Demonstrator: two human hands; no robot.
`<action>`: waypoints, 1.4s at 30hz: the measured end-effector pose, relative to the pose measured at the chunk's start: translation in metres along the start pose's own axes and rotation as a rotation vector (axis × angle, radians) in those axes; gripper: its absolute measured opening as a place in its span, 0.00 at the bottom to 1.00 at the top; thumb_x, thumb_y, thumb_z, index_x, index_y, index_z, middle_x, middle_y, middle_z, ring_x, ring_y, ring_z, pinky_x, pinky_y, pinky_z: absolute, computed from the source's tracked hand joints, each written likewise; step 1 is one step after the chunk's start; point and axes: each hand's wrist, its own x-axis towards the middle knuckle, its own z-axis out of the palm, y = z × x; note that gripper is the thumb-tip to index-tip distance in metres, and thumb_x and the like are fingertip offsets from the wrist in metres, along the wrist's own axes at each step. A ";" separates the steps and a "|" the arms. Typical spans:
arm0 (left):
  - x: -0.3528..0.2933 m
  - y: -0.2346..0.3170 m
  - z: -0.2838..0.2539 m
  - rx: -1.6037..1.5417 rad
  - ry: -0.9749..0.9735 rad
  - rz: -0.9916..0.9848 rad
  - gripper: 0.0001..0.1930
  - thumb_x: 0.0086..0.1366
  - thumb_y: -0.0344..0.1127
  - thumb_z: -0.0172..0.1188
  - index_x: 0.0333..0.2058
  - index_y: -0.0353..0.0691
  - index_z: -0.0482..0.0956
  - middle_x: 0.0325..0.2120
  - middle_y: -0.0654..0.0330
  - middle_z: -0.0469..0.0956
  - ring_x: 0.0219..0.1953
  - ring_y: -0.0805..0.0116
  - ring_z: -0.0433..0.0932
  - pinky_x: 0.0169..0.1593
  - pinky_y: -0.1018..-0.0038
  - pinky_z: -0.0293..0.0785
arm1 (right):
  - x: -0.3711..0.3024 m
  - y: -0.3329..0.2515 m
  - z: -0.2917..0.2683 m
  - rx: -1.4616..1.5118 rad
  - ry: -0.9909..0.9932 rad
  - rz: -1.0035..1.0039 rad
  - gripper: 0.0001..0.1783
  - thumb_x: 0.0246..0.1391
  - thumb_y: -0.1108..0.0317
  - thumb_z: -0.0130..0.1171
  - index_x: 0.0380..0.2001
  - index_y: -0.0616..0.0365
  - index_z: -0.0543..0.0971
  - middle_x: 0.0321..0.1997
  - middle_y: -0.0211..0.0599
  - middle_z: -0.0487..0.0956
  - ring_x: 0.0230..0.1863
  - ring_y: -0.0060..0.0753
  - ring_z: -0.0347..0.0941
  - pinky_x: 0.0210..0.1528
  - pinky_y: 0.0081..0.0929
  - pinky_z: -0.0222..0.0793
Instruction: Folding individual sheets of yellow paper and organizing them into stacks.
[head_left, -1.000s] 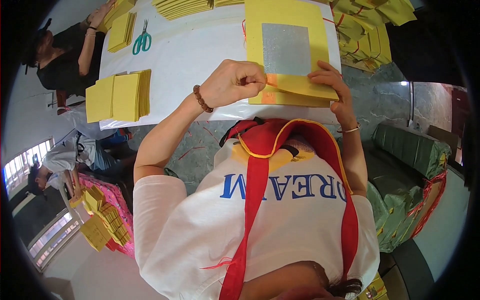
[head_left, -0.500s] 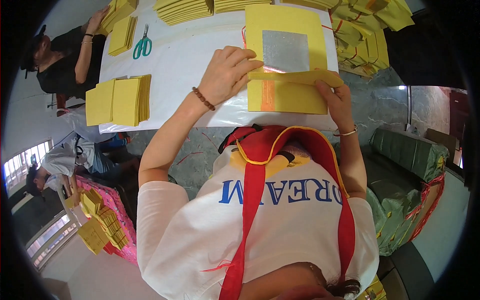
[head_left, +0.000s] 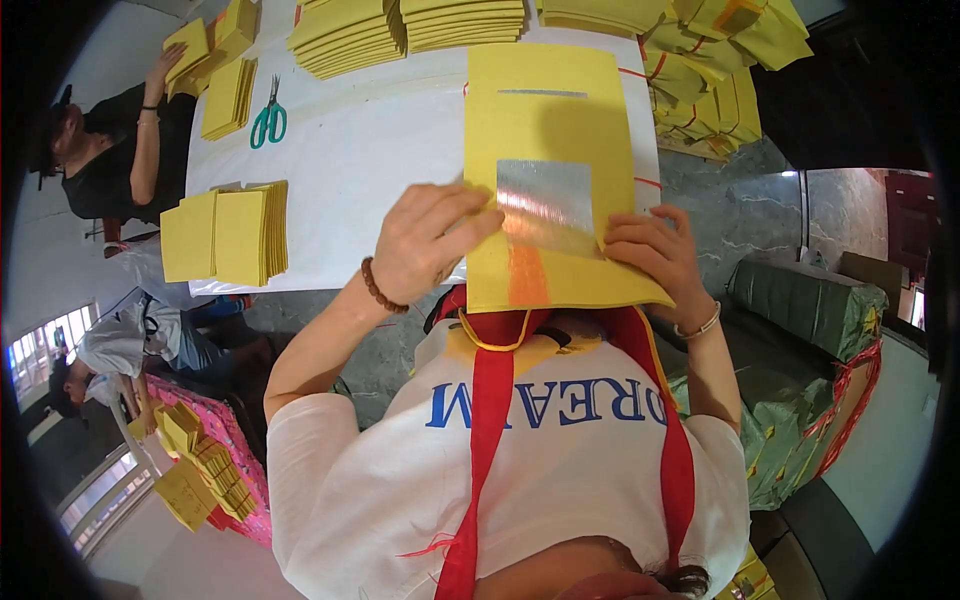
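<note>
A stack of yellow paper sheets (head_left: 555, 125) lies in front of me, its near end bent and reaching past the table's front edge. On its top sheet are a silver foil square (head_left: 560, 190) and an orange strip (head_left: 527, 270); a thin silver line shows farther up. My left hand (head_left: 435, 235) pinches the stack's left edge beside the foil, fingers bent. At the right edge, my right hand (head_left: 660, 262) grips the paper, fingers on top; its thumb is hidden.
Teal-handled scissors (head_left: 269, 118) lie on the white-covered table (head_left: 370, 130). Yellow paper piles stand at left (head_left: 250, 232) and along the back (head_left: 350, 35). Tied yellow bundles (head_left: 715, 105) sit at right. A co-worker's hand (head_left: 170, 60) touches a pile at far left; another person (head_left: 140, 340) works beyond.
The paper stack has come toward me, past the table edge. The fold that stood up between my hands has dropped, and a thin silver line now shows. The co-worker's hand has shifted.
</note>
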 end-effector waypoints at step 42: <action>0.016 -0.013 0.026 -0.905 0.234 -1.058 0.18 0.59 0.27 0.57 0.47 0.37 0.64 0.18 0.66 0.68 0.21 0.81 0.64 0.26 0.83 0.60 | 0.053 0.013 0.045 0.211 0.428 0.784 0.11 0.48 0.69 0.56 0.38 0.56 0.76 0.36 0.39 0.79 0.28 0.38 0.74 0.31 0.29 0.68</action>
